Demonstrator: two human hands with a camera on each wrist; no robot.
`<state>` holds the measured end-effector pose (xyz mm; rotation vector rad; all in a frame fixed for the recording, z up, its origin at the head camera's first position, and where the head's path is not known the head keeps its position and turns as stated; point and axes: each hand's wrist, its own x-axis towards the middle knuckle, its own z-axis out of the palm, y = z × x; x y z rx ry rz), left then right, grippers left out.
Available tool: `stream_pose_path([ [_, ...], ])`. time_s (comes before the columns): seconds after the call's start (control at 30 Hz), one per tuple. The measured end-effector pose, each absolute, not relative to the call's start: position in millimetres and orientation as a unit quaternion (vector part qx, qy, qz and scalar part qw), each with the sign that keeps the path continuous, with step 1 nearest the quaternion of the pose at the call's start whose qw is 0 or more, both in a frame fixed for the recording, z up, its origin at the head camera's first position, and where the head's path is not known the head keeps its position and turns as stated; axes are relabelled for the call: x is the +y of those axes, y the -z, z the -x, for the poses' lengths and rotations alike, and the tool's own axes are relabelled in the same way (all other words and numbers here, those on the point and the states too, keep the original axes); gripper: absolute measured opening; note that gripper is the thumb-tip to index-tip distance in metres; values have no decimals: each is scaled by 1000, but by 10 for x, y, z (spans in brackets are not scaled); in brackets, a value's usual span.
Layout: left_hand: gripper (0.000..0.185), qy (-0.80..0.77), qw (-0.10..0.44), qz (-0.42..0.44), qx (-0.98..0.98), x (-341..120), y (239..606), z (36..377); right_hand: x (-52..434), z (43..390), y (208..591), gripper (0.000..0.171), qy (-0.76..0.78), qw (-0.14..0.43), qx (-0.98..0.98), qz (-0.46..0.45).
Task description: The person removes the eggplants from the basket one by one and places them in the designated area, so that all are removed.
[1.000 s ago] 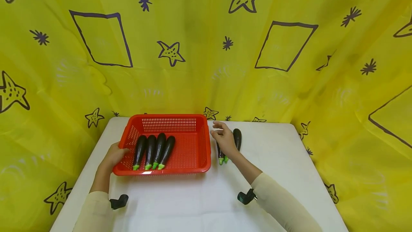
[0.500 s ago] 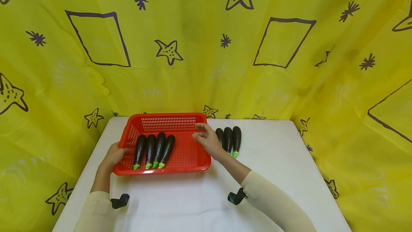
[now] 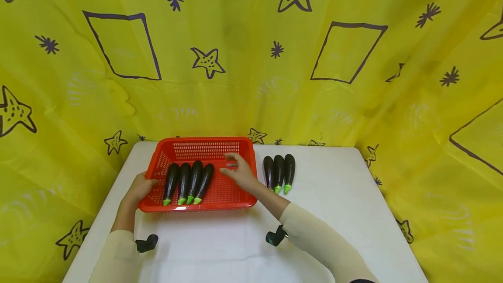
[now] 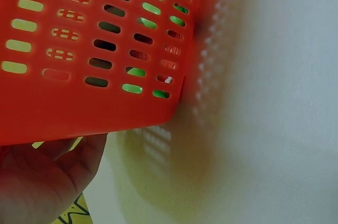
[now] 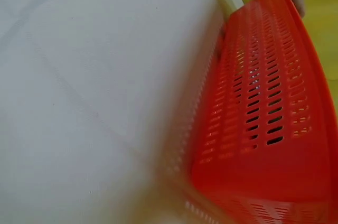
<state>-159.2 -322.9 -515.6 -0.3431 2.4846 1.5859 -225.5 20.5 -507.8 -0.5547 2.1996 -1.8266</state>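
A red plastic basket (image 3: pixel 229 204) with slotted walls stands on the table. Several dark eggplants (image 3: pixel 194 182) with green stem ends lie side by side in its left half. My left hand (image 3: pixel 140 188) grips the basket's left rim, thumb over the inside; the left wrist view shows this hand (image 4: pixel 53 176) from below, fingers at the rim. Over the right half of the basket hovers my right hand (image 3: pixel 241 174), fingers and thumb apart, holding nothing. Three more eggplants (image 3: pixel 279 171) lie in a row on the table, just right of the basket.
A white cloth covers the table (image 3: pixel 334 213). Yellow curtains (image 3: pixel 243 99) with drawn stars and squares hang close behind it and along both sides. Dark wrist-worn cameras (image 3: pixel 146 243) sit below both hands.
My right hand has moved left from the eggplants on the table to above the basket, uncovering all three of them. The left hand and the basket stay in place.
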Motion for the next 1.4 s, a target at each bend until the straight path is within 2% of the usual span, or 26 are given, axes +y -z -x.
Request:
stream_pose_path([
  [0.77,45,-531,98,118,833,-3256,5184,1644,22,2521,5190,55,594,117,774,186],
  [1.17,46,-533,99,121,832,-3214,5178,1651,-106,2632,5283,62,530,164,801,223],
  [1.4,46,-525,100,120,837,-3221,5181,1615,-178,2592,5338,69,406,184,859,251],
])
